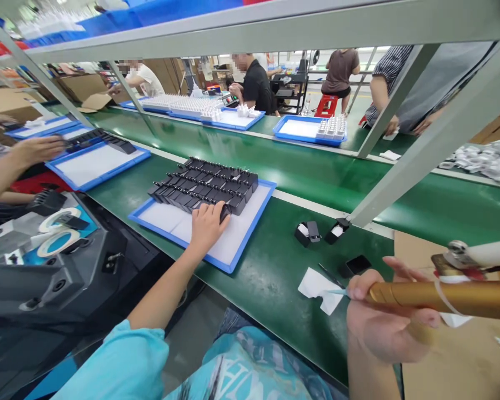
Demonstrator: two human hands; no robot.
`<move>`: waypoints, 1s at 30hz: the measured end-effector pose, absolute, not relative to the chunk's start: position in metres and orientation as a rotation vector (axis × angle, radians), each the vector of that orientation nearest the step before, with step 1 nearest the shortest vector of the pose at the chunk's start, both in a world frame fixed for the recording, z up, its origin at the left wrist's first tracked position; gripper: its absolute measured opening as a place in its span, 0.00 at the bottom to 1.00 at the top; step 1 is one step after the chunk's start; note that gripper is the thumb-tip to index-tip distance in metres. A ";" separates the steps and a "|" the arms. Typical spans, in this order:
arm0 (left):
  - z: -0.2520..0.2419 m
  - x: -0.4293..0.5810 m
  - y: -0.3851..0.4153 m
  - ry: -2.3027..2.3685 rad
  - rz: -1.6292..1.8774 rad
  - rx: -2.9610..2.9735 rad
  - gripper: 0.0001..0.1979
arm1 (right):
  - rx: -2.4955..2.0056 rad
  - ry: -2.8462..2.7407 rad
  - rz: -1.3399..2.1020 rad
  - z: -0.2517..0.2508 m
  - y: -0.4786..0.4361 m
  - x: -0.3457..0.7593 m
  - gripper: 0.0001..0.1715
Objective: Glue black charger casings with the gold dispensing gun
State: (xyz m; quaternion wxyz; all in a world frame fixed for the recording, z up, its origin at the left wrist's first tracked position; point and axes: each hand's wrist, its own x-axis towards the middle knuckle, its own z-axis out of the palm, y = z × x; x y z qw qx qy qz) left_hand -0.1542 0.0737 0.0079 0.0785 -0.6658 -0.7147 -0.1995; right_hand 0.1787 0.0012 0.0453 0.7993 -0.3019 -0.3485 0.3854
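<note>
My left hand (pixel 208 225) is closed around a small black plastic box at the near right corner of several rows of black boxes (pixel 200 186). They stand in a blue-rimmed tray (pixel 252 239) with a white lining. On the right, my right hand (pixel 383 316) is wrapped about a gold-coloured cylindrical tool (pixel 420 295), palm turned up. The tool's pale blue tip (pixel 337 291) points left over a torn white paper (pixel 320 289). Beyond it lie an open black box (pixel 355 265), a thin dark tool (pixel 330 273) and two black boxes with white inside (pixel 308 232).
A sloping grey metal post (pixel 425 128) rises from the bench. Cardboard (pixel 454 355) covers the right end. At left are a grey machine (pixel 87 278) with tape rolls, another blue tray (pixel 104 166) and a co-worker's hand (pixel 37 150). White parts fill trays across the green belt.
</note>
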 end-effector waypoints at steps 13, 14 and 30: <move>0.027 -0.084 0.105 -1.657 -1.118 -2.843 0.31 | -0.619 -0.767 0.798 0.045 0.002 0.173 0.20; 0.028 -0.068 0.112 -1.556 -1.187 -3.048 0.32 | -0.617 -0.771 0.791 0.045 0.002 0.172 0.20; 0.015 -0.040 0.058 -1.920 -1.250 -3.257 0.30 | -0.609 -0.782 0.796 0.051 -0.001 0.171 0.18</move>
